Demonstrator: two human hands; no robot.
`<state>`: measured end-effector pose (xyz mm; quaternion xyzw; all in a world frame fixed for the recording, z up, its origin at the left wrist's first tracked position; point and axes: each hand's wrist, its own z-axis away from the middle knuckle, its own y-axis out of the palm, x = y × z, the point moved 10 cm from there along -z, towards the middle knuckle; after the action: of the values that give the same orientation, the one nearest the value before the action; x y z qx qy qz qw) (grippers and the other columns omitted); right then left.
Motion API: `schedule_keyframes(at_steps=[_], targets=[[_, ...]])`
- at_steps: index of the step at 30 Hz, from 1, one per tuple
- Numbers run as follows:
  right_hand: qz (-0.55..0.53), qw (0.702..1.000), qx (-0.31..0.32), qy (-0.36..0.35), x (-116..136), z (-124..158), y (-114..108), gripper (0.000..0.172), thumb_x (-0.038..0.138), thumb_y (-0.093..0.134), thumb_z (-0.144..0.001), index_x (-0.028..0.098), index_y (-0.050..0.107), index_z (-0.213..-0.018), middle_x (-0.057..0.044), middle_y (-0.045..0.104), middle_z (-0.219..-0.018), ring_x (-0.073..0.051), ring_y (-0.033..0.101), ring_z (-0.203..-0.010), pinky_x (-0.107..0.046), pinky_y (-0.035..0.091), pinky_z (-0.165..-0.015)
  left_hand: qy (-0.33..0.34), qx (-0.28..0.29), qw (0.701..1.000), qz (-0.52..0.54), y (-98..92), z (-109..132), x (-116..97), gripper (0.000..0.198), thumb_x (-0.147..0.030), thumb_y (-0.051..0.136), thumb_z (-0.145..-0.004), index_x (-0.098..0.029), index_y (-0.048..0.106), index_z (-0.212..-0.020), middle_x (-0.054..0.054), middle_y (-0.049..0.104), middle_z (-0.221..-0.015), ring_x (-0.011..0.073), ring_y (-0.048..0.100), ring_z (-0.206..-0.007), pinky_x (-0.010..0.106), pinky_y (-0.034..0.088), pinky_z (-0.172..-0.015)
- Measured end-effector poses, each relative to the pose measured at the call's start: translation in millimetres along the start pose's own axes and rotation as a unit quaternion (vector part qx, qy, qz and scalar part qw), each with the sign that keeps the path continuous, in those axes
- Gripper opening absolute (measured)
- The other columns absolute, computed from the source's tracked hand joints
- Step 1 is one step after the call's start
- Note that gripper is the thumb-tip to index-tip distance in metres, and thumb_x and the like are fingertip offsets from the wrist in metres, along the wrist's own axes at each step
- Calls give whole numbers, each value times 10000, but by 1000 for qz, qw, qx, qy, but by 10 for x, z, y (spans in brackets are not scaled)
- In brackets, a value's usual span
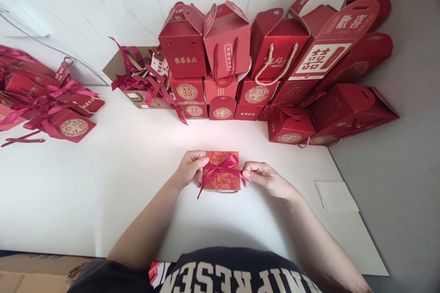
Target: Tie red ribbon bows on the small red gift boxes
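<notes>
L hand (190,167) clamped on patterned box (231,184), R hand (266,179) pinching its ribbon (223,165), over mid table (113,192), w/ stacked red boxes (187,62) blocking the back, carton (146,101) (stuffed w/ trimmings (151,89)) & tied boxes (74,126) off L, paper (337,196) R.

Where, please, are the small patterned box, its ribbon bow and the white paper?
Patterned box (227,181): head view, its patterned face.
Ribbon bow (220,169): head view, near its knot.
White paper (337,196): head view, its middle.

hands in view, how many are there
2: the left hand holds the left side of the small box, and the right hand pinches the ribbon at the box's right.
</notes>
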<state>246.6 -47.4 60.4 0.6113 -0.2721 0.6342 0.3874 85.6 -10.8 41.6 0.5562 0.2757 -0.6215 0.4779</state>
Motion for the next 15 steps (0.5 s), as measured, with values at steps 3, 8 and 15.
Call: schedule_keyframes(at_steps=[3,8,15], targets=[[19,1000,3,-5,-6,-7,-23,326,387,557,-934,159,613,-709,-7,625,-723,-118,550,-703,-247,400,-718,9,-2,1000,-7,-18,-9,9,442,-473,614,-791,-189,384,-542,-43,502,-304,92,406,-214,180,265,-273],[45,998,36,12,-67,-11,-69,358,437,531,-933,158,603,-720,-20,630,-730,-137,565,-713,-273,422,-734,30,-8,999,-41,-82,-23,-56,489,-465,658,-778,-172,380,-504,-58,446,-304,41,341,-244,162,226,-308],[274,913,-294,-71,474,234,-560,225,394,503,-948,194,580,-879,-47,629,-867,-184,575,-810,-345,443,-784,39,-1,995,-97,-55,48,-265,411,-437,676,-786,-160,460,-572,-61,474,-382,49,402,-327,171,270,-362]])
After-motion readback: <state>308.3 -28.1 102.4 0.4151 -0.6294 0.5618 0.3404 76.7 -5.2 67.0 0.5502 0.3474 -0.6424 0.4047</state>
